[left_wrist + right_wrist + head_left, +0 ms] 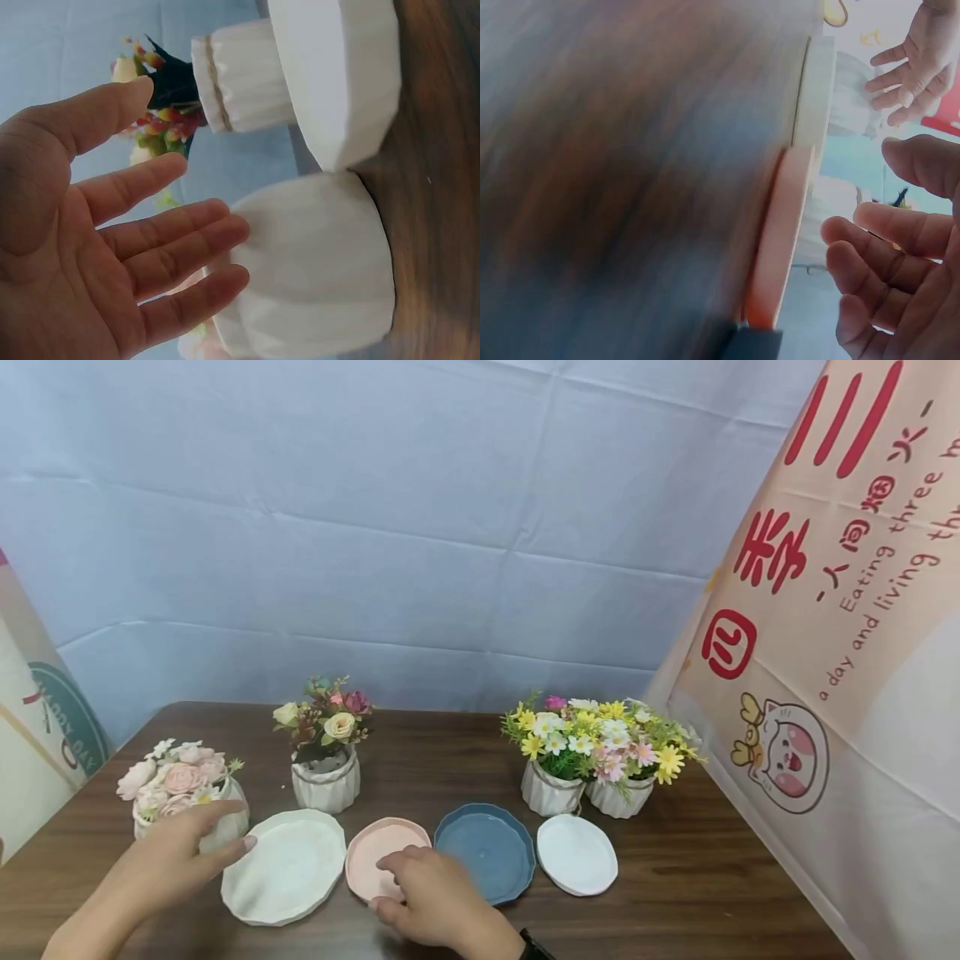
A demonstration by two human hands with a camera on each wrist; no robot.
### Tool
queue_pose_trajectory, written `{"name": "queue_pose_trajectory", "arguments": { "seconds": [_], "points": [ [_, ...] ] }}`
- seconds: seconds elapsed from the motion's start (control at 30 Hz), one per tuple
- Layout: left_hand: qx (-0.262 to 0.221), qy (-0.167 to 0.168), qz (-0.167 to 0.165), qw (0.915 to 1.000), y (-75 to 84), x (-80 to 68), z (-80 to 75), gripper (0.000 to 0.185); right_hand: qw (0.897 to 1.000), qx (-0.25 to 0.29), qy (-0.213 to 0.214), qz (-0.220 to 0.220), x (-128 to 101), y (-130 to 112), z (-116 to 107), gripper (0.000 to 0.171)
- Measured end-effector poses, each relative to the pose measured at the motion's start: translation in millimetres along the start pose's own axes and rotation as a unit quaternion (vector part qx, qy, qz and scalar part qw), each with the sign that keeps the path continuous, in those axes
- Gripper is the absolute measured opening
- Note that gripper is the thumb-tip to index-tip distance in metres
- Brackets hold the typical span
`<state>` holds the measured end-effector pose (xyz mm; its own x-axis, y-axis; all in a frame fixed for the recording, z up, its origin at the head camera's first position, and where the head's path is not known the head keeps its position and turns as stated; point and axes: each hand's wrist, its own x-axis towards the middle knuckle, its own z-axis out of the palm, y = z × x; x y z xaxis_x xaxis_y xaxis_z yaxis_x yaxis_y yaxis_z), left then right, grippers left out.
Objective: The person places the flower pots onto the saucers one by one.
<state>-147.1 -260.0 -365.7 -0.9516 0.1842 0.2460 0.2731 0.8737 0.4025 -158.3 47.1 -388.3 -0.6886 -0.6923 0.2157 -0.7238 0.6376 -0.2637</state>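
Head view: the shallow pink round saucer (378,852) on the brown wooden desk (712,893) is touched by the relaxed, open right hand (427,902); it is judged light, stiff, chippable, best pinched at its rim. The open left hand (176,852) is held beside the white ribbed pot of pale pink flowers (221,827), gripping nothing.

Dark wooden counter (712,877): bare strip along near edge and right edge, open to hands. Mid-counter row of four saucers, white (283,867), pink (378,852), blue (486,850), white (577,854), nearly touching. Behind: four white ribbed flower pots (326,781), gap at centre rear.

Four flower pots (326,782), four saucers (285,865), two hands (431,897), one table (712,893).
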Motion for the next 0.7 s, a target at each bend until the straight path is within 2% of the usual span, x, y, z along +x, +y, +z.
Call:
{"name": "queue_pose_trajectory", "arguments": {
  "seconds": [0.2,0.37,0.53,0.63,0.7],
  "points": [
    [0.002,0.019,-0.049,0.9986,-8.1,-8.6,-3.7,0.043,0.999,0.029,-0.019,-0.023,7.2,-9.8,8.7,0.028],
    [0.0,0.04,-0.099,0.9943,-16.7,-14.8,-5.5,0.034,0.999,0.018,-0.022,-0.038,13.2,-17.8,11.8,0.017],
    [0.006,0.031,-0.157,0.9871,-27.4,-15.1,-11.6,0.037,0.998,0.036,-0.059,0.005,20.2,-25.6,11.4,0.015],
    [-0.001,0.018,-0.199,0.9799,-36.2,-14.6,-16.3,0.046,0.994,0.058,-0.09,0.039,26.1,-29.8,12.0,0.021],
    [-0.014,0.01,-0.228,0.9735,-41.9,-14.2,-18.4,0.051,0.99,0.069,-0.108,0.057,30.5,-32.6,13.0,0.02]
  ]
}}
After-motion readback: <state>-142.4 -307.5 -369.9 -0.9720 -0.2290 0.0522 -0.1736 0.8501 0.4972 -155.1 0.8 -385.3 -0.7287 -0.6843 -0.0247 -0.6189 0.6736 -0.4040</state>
